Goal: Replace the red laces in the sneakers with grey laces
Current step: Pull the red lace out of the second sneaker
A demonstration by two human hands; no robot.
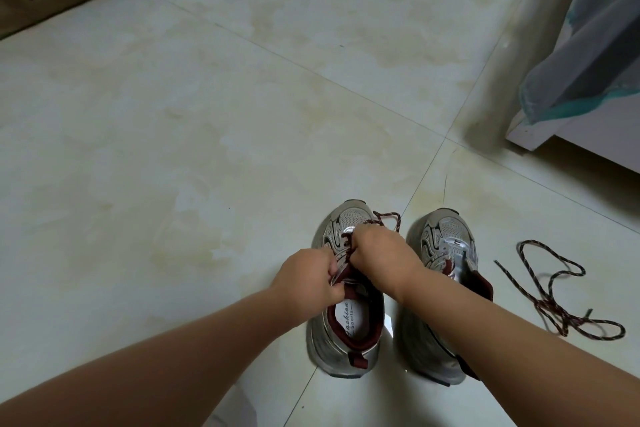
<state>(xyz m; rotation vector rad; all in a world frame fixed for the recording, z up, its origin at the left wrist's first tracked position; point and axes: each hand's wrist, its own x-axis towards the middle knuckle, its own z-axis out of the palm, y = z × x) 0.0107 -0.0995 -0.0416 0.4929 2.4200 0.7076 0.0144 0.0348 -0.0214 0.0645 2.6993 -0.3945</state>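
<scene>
Two silver sneakers (346, 322) upright side by side, red lace (554, 291) loose beside them

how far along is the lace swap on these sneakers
Done: the right sneaker looks unlaced, and a loose red lace lies on the floor beside it. In hand: on the left sneaker, the left hand holds the eyelet edge while the right hand pulls at the red lace still in it. Left: finish removing that lace, then thread grey laces into both; none are in view.
</scene>
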